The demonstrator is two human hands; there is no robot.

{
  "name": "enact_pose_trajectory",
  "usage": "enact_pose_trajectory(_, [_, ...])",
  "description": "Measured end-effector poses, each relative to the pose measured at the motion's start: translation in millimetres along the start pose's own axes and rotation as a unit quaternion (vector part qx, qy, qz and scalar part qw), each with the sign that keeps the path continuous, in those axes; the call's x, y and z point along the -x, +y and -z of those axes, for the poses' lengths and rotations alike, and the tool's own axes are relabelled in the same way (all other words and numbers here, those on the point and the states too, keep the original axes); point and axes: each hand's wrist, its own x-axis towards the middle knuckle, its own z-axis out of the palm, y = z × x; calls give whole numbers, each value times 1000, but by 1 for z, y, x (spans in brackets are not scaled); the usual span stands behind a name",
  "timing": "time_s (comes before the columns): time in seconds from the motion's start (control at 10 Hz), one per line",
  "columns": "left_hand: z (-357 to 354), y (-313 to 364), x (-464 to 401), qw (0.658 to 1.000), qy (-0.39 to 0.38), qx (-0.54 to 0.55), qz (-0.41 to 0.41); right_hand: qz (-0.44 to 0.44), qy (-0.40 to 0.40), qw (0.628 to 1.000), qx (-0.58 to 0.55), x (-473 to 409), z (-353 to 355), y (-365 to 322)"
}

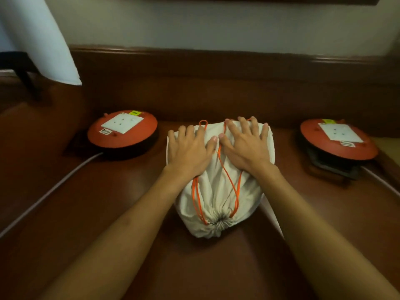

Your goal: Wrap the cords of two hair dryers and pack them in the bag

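As cinched white cloth bag [218,191] lies bulging, left hand [190,151], right hand [244,146] press flat, grip spread.

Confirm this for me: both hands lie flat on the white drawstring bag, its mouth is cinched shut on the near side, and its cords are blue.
Not quite: the cords are orange, not blue, as the head view shows. The rest holds: the left hand and right hand lie flat on the white drawstring bag, and its mouth is cinched shut on the near side.
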Motion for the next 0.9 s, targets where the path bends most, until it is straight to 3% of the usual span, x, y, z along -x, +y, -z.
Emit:
enact_pose_trajectory(0.1, [2,-2,-15,990,14,138,9,-10,22,993,-115,0,10,3])
enact_pose_trajectory(0.2, [13,-8,-5,949,58,308,22,-6,78,987,-143,36,20,0])
enact_pose_trajectory(0.3, [15,-15,25,955,17,297,2,5,46,993,-106,70,14,1])
enact_pose_trajectory(0.4, [5,-17,35,978,-50,202,-30,-16,11,990,-141,70,2,6])
enact_pose_trajectory(0.7, [-11,-25,-28,986,-88,138,-30,-35,-1,980,-197,10,-7,4])
enact_pose_trajectory(0.8, [-4,-26,-34,982,-103,152,-42,-40,-30,978,-201,8,-8,4])
enact_pose_trajectory(0.9, [10,-31,-37,964,-67,256,-30,-31,-53,969,-238,10,8,6])
